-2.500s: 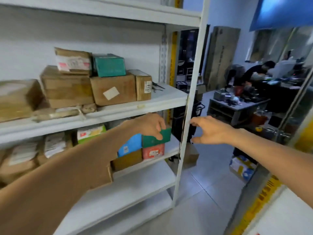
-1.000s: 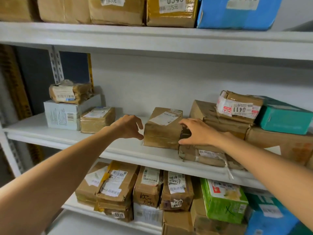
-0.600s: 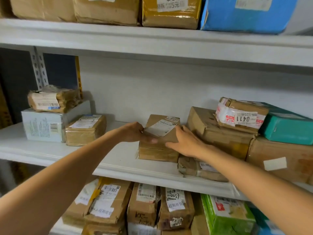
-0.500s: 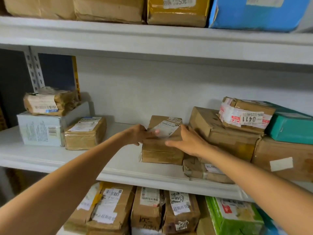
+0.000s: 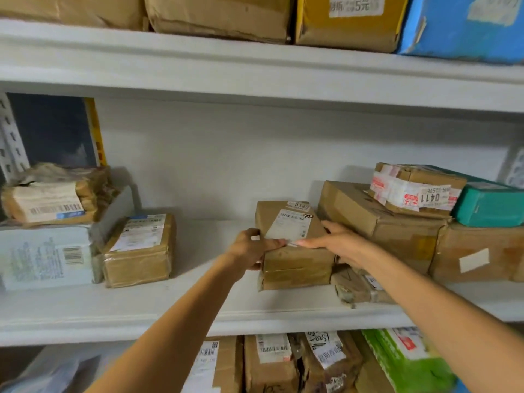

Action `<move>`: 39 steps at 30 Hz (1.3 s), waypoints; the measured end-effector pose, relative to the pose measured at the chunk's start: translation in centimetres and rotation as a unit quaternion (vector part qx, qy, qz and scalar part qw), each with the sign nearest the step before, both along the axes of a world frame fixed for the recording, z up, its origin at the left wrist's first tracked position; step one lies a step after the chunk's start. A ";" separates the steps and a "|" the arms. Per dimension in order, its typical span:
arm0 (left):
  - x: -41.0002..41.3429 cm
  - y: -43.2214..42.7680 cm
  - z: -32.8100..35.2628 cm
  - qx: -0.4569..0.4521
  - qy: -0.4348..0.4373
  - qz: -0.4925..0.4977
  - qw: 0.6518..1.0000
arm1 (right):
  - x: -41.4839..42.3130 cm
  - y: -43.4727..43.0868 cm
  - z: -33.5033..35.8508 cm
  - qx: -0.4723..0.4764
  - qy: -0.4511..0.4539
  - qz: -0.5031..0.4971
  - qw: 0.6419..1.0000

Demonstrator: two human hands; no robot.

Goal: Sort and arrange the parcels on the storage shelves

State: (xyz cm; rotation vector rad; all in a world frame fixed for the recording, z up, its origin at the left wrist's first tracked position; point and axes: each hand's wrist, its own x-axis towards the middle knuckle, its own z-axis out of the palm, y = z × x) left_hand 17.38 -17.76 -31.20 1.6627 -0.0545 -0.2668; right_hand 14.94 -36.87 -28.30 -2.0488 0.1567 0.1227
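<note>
Parcel (image 5: 297, 268), brown with a white label, clasped between both hands: left hand (image 5: 249, 248) curled round its left edge, thumb on top; right hand (image 5: 340, 245) gripping its right edge. It rests mid-shelf (image 5: 198, 302), just beside a larger box (image 5: 377, 219).

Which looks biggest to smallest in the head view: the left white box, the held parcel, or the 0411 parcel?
Largest: white box. Then held parcel and 0411 parcel: too close, the held one nearer.
</note>
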 end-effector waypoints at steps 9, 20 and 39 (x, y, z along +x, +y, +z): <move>-4.4 -0.1 -0.2 0.000 -0.151 -0.006 0.989 | -5.1 0.4 -0.6 0.018 -0.131 -0.037 0.991; -7.3 3.4 0.0 -0.037 -0.256 0.028 0.966 | -7.6 2.7 -1.5 -0.039 -0.207 -0.065 0.975; -9.4 6.3 0.6 0.042 -0.427 0.085 0.899 | -8.6 4.2 -0.5 0.086 -0.316 -0.034 0.944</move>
